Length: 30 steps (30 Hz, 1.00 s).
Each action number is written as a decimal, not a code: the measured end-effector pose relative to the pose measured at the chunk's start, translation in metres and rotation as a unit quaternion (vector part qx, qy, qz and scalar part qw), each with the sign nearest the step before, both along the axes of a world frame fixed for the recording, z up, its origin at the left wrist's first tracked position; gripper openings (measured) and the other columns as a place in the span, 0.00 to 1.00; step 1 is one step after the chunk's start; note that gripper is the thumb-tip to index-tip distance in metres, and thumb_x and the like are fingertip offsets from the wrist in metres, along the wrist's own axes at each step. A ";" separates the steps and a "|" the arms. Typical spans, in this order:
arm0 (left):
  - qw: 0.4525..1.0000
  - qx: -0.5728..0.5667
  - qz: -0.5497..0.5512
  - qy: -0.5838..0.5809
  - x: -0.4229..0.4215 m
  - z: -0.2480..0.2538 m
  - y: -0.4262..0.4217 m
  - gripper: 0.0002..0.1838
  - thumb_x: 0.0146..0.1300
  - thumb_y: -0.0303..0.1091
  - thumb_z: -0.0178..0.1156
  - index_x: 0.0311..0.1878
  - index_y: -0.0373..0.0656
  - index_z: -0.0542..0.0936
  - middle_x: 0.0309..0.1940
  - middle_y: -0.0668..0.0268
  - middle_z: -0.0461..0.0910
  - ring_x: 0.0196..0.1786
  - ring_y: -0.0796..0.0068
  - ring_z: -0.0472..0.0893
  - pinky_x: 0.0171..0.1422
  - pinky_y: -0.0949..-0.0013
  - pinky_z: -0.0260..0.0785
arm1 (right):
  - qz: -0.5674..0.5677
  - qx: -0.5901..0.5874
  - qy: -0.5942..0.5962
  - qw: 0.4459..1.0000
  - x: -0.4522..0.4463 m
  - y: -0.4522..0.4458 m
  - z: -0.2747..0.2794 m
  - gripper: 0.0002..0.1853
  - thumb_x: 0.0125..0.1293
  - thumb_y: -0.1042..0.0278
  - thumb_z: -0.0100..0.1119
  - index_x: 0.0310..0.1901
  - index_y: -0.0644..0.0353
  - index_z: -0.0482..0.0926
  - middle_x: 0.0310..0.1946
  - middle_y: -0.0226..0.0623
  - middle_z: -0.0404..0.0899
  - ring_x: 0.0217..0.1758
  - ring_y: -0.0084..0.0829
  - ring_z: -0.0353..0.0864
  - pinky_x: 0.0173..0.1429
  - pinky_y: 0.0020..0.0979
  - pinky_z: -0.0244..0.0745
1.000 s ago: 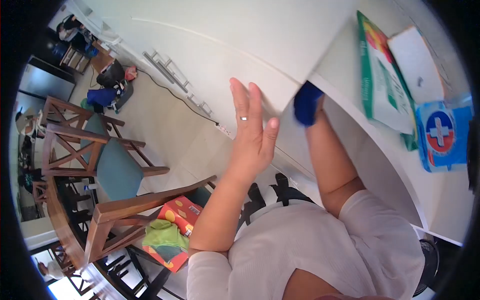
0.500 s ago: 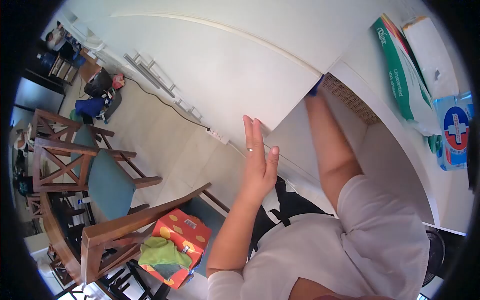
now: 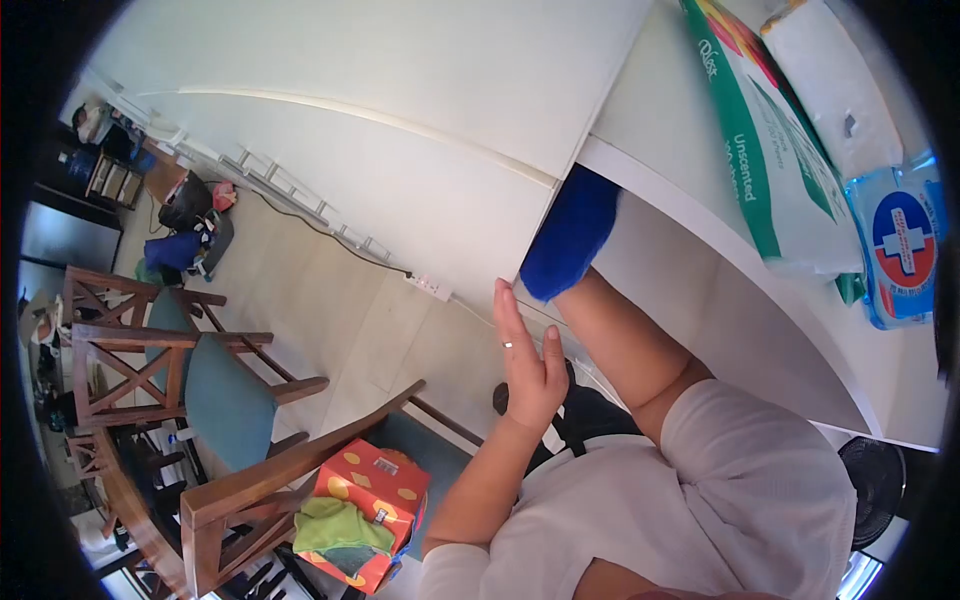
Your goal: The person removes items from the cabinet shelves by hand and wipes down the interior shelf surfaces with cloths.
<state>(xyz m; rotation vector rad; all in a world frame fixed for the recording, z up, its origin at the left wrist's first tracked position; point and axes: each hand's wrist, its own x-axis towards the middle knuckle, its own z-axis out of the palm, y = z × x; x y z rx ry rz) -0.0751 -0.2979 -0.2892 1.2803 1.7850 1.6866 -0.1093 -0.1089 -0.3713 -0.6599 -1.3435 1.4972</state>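
Observation:
My left hand (image 3: 535, 372) is raised in front of my body with its fingers straight and the thumb apart. It holds nothing, and a ring shows on one finger. A fuzzy blue cleaning mitt (image 3: 578, 235) covers my right hand, so its fingers are hidden. The mitt is at the edge of the white cabinet panel (image 3: 430, 190), beside the opening under the curved white shelf (image 3: 700, 225). Whether the mitt touches the panel I cannot tell.
On the shelf at right lie a green-and-white tissue pack (image 3: 765, 150), a white packet (image 3: 835, 90) and a blue bottle (image 3: 900, 245). A wooden chair (image 3: 290, 470) at lower left bears a red box (image 3: 375, 480) with a green cloth (image 3: 340, 525). A power strip (image 3: 430, 287) lies on the floor.
My right hand has drawn back from deep beside the cabinet edge, and the blue mitt now shows almost fully. My left hand has shifted slightly down and right, still open. The view has shifted.

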 end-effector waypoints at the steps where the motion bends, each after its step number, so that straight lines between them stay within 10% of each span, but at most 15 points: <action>1: 0.999 -0.002 0.007 -0.032 0.000 -0.003 0.000 0.36 0.63 0.22 0.46 0.72 0.36 0.41 0.73 0.50 0.39 0.75 0.53 0.43 0.74 0.55 0.37 | 0.016 -0.062 0.032 0.997 -0.001 -0.007 -0.015 0.25 0.68 0.58 0.47 0.62 0.62 0.62 0.57 0.42 0.69 0.60 0.36 0.67 0.67 0.35 0.57; 4: 0.996 -0.006 0.018 -0.085 -0.003 -0.011 0.002 0.35 0.63 0.20 0.43 0.72 0.37 0.40 0.73 0.52 0.40 0.75 0.57 0.44 0.75 0.55 0.38 | 0.113 -0.401 0.286 0.863 0.021 -0.052 -0.045 0.25 0.68 0.57 0.47 0.62 0.62 0.62 0.57 0.42 0.69 0.61 0.36 0.67 0.67 0.35 0.57; 6: 0.998 -0.014 0.013 -0.058 -0.005 -0.016 0.001 0.35 0.64 0.20 0.41 0.72 0.38 0.40 0.73 0.53 0.40 0.75 0.58 0.45 0.75 0.56 0.38 | 0.121 -0.412 0.279 0.859 0.033 -0.073 -0.060 0.25 0.69 0.57 0.47 0.62 0.62 0.62 0.57 0.42 0.69 0.61 0.36 0.67 0.67 0.35 0.57; 13: 0.984 -0.044 0.004 -0.170 0.011 -0.022 -0.004 0.36 0.66 0.22 0.40 0.72 0.41 0.36 0.73 0.53 0.38 0.75 0.56 0.44 0.74 0.59 0.39 | 0.063 -0.001 -0.062 0.996 0.051 -0.028 -0.051 0.30 0.68 0.50 0.46 0.65 0.59 0.57 0.61 0.40 0.65 0.64 0.35 0.63 0.69 0.35 0.54; 25: 0.985 -0.089 0.003 -0.148 0.009 -0.051 -0.006 0.35 0.67 0.23 0.39 0.73 0.43 0.35 0.73 0.55 0.43 0.75 0.61 0.46 0.73 0.60 0.43 | 0.094 0.074 -0.261 0.958 0.069 -0.073 -0.027 0.28 0.63 0.66 0.54 0.63 0.62 0.59 0.61 0.47 0.63 0.65 0.42 0.61 0.69 0.37 0.53; 30: 0.977 -0.091 0.029 -0.189 -0.003 -0.041 -0.008 0.34 0.68 0.24 0.42 0.72 0.42 0.38 0.72 0.49 0.45 0.74 0.58 0.47 0.73 0.59 0.44 | 0.032 0.120 -0.135 0.983 0.057 -0.026 -0.004 0.28 0.63 0.66 0.54 0.63 0.62 0.59 0.59 0.46 0.65 0.63 0.40 0.63 0.67 0.36 0.56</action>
